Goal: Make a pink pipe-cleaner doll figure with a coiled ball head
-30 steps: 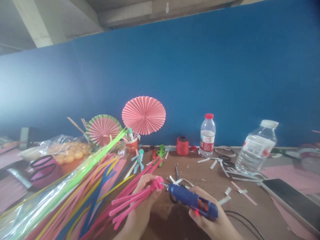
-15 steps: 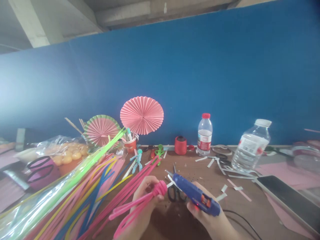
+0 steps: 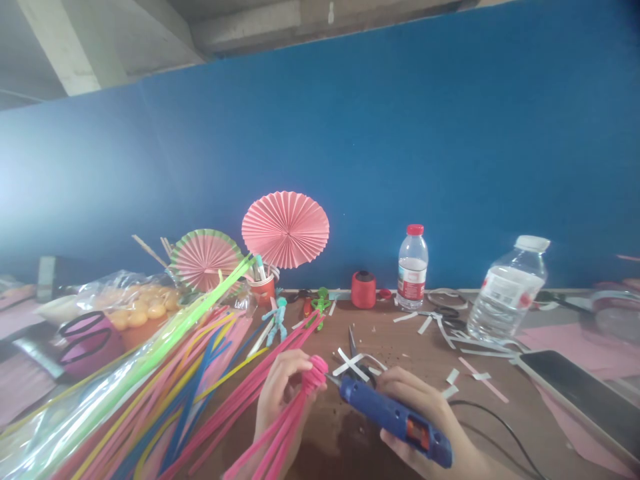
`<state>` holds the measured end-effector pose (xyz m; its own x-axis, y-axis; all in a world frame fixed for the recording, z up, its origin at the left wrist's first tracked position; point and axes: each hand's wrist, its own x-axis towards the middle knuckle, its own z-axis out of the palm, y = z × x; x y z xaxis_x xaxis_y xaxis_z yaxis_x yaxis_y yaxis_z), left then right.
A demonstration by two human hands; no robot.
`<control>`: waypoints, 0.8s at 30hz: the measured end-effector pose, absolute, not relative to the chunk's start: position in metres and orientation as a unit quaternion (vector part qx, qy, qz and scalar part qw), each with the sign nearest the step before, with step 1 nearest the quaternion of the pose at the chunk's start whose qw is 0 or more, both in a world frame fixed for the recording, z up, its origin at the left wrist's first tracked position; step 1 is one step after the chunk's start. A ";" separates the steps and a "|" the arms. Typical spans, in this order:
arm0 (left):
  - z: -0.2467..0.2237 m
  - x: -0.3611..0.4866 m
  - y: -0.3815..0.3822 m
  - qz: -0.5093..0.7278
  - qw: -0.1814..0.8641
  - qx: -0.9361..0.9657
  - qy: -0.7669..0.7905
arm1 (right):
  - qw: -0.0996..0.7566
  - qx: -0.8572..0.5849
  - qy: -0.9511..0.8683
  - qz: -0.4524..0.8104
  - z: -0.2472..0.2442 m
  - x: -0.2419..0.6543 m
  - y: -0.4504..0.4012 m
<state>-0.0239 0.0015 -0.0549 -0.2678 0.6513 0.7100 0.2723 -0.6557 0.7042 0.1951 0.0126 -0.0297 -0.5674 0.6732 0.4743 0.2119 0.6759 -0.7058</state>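
Note:
In the head view, my left hand (image 3: 283, 390) pinches a bundle of pink pipe cleaners (image 3: 314, 375), wound into a knot at the top with long ends trailing down toward me. My right hand (image 3: 425, 407) is wrapped round a blue hot glue gun (image 3: 385, 412). Its metal nozzle points left and meets, or nearly meets, the right side of the pink knot; I cannot tell if they touch. Dark-handled scissors (image 3: 353, 343) lie just behind the gun, partly hidden by it, with crossed white paper strips (image 3: 350, 363) over them.
Loose coloured pipe cleaners (image 3: 200, 373) spread over the left side. Small figures in blue (image 3: 279, 320) and green (image 3: 323, 303) stand behind. Two bottles (image 3: 413, 270), a red thread spool (image 3: 363, 291) and a phone (image 3: 580, 387) sit toward the back and right. The gun's cord (image 3: 500, 427) runs right.
The glue gun has come down, bringing its nozzle to the pink knot. My left hand has turned the bundle so its loose ends point more steeply downward.

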 end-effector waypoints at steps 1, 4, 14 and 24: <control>-0.055 -0.024 0.001 0.689 0.129 0.595 0.393 | 0.380 -0.270 -0.833 0.298 -0.030 0.195 0.012; -0.052 -0.021 -0.001 0.684 0.112 0.601 0.398 | 0.377 -0.278 -0.835 0.290 -0.030 0.195 0.011; -0.046 -0.020 -0.004 0.676 0.121 0.608 0.398 | 0.368 -0.264 -0.848 0.276 -0.028 0.194 0.010; -0.057 -0.024 0.000 0.670 0.117 0.614 0.402 | 0.356 -0.276 -0.844 0.290 -0.031 0.193 0.010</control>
